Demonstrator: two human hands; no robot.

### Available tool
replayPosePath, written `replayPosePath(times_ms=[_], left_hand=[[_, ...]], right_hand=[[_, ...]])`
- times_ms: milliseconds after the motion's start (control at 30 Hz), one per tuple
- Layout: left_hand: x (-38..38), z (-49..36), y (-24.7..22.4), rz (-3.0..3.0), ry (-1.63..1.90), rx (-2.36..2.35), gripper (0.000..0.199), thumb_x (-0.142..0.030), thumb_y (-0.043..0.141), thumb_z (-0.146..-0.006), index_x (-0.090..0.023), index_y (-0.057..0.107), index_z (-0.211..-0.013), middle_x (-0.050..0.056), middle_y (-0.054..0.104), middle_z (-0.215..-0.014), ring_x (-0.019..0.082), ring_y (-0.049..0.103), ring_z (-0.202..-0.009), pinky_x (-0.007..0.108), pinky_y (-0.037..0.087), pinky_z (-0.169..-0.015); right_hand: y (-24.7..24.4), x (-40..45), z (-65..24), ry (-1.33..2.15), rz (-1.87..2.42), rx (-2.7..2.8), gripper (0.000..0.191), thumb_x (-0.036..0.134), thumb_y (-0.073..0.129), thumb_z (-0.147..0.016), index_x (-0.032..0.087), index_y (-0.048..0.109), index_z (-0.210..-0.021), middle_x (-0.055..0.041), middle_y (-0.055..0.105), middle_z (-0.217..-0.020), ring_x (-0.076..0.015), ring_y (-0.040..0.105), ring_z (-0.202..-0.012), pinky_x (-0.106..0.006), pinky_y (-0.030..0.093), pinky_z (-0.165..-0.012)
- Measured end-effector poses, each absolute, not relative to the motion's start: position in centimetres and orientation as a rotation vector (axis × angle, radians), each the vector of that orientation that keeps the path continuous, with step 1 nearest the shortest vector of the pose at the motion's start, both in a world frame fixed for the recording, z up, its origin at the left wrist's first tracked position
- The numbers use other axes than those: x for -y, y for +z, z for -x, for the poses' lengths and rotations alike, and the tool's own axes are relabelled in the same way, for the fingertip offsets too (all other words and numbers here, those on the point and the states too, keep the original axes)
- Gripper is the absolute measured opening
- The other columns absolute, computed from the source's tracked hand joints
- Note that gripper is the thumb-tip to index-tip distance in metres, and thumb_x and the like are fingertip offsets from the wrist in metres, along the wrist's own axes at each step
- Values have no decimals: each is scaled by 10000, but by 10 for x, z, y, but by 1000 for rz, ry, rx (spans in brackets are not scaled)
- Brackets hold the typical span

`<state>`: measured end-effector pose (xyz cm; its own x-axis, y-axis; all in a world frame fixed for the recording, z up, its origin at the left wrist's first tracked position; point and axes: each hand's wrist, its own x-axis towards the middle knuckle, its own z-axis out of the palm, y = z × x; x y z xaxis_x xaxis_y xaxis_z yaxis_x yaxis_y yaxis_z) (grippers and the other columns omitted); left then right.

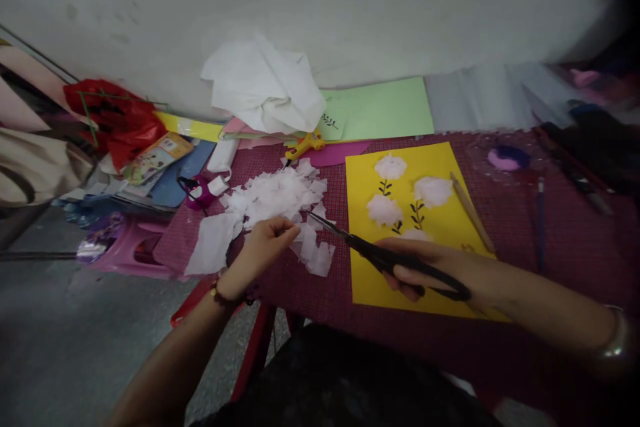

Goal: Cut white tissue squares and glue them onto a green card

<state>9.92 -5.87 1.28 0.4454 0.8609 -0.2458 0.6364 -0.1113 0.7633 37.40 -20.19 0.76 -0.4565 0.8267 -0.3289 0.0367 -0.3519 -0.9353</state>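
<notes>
My right hand grips black-handled scissors, whose blades point left with the tips slightly apart. Just left of those tips is my left hand, its thumb and fingers brought together; whatever may be between them is hidden or too small to name. A pile of white tissue paper pieces lies behind my left hand, and a larger white sheet is to its left. Beneath my right hand is a yellow card with fluffy white paper flowers and dark painted leaves.
A yellow glue gun lies behind the pile, near crumpled white paper and green card. A pencil rests along the yellow card; a paintbrush lies farther right. A white power strip and pink stool are left.
</notes>
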Motion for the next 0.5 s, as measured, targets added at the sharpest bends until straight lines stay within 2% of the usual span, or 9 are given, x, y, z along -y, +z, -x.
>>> replayPosePath(times_ms=[100,200,367,500], left_hand=[[51,-116,3,-2033,237,-1200,378,-445,640,-811,-193,588,-534,-29,464,-492,111,374,-491,255,203,-486],[47,-128,0,-2129,189,-1202,362,-395,709,-752,-195,553,-493,-32,457,-460,105,359,-469,267,177,-484],[54,-118,20,-1710,415,-1210,265,-351,720,-736,-183,567,-602,-23,559,-586,112,474,-560,238,314,-533],[66,-97,38,-1164,641,-1185,279,-353,741,-697,-202,515,-633,25,713,-811,181,652,-814,263,460,-663]], right_hand=[[9,203,-375,1882,1194,1296,478,573,599,-872,154,593,-1101,-31,538,-820,-141,506,-682,-282,411,-623],[8,204,-377,1895,1228,1252,517,590,603,-864,154,585,-1139,-30,534,-818,-141,502,-687,-280,407,-617],[4,204,-379,1908,1182,1251,553,600,607,-856,171,554,-1201,-29,523,-862,-137,504,-701,-279,431,-639],[9,201,-374,1911,1141,1364,563,620,590,-846,168,573,-1182,-53,551,-875,-169,516,-753,-310,444,-697]])
